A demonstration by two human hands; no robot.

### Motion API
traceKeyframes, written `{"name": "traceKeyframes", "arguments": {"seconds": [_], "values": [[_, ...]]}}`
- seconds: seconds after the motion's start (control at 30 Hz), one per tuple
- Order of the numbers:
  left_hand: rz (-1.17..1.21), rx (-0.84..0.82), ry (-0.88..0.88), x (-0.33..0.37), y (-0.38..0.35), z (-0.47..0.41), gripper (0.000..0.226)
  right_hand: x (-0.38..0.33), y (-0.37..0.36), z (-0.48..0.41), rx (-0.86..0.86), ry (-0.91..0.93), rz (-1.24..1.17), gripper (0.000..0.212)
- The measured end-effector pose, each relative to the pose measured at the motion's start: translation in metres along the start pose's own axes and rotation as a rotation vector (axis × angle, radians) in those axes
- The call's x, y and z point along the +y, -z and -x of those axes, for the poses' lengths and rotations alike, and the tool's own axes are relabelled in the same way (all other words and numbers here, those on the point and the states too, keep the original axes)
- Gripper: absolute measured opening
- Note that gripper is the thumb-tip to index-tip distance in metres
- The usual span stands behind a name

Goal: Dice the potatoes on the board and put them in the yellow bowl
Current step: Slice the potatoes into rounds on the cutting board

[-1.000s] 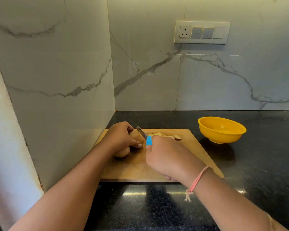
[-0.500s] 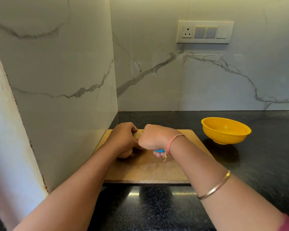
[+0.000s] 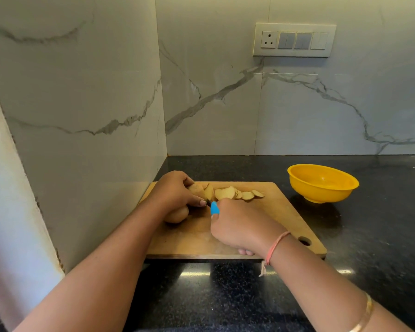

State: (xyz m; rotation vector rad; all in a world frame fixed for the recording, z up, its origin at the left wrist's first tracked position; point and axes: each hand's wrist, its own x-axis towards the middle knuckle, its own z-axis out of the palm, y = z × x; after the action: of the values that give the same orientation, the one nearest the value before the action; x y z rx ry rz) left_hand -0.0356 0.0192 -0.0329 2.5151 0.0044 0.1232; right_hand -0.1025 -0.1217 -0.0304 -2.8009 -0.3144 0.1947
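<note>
A wooden cutting board (image 3: pixel 280 212) lies on the black counter. My left hand (image 3: pixel 175 192) grips a partly sliced potato (image 3: pixel 197 189) at the board's far left; a second whole potato (image 3: pixel 176 214) shows under that hand. My right hand (image 3: pixel 240 226) holds a knife with a blue handle (image 3: pixel 214 208), its blade mostly hidden between my hands at the potato's cut end. Several round potato slices (image 3: pixel 237 194) lie in a row to the right of the potato. The yellow bowl (image 3: pixel 321 184) stands empty on the counter, right of the board.
A marble wall (image 3: pixel 82 104) runs close along the board's left side, and another rises behind the counter with a switch panel (image 3: pixel 294 39). Black counter (image 3: pixel 381 236) extends to the right and in front of the board.
My right hand has drawn back toward me from over the potato, uncovering the row of slices. My left hand stays on the potato.
</note>
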Motion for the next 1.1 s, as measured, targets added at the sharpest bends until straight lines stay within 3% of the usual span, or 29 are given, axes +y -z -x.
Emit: {"name": "traceKeyframes", "arguments": {"seconds": [0.33, 0.57, 0.8, 0.93, 1.1], "values": [[0.009, -0.022, 0.004, -0.001, -0.002, 0.000, 0.063, 0.025, 0.017, 0.031, -0.065, -0.106, 0.000, 0.047], [0.013, -0.034, -0.006, -0.005, -0.002, 0.000, 0.062, 0.026, 0.010, 0.023, 0.104, -0.123, -0.109, 0.043], [0.008, -0.021, -0.006, -0.006, -0.003, 0.000, 0.065, 0.020, 0.005, 0.014, -0.035, -0.124, -0.170, 0.047], [0.022, 0.000, 0.006, -0.008, -0.003, -0.001, 0.063, 0.022, 0.005, 0.012, 0.050, -0.135, -0.241, 0.044], [0.002, 0.019, 0.001, -0.006, -0.004, -0.002, 0.057, 0.016, 0.006, 0.016, 0.204, -0.018, -0.293, 0.045]]}}
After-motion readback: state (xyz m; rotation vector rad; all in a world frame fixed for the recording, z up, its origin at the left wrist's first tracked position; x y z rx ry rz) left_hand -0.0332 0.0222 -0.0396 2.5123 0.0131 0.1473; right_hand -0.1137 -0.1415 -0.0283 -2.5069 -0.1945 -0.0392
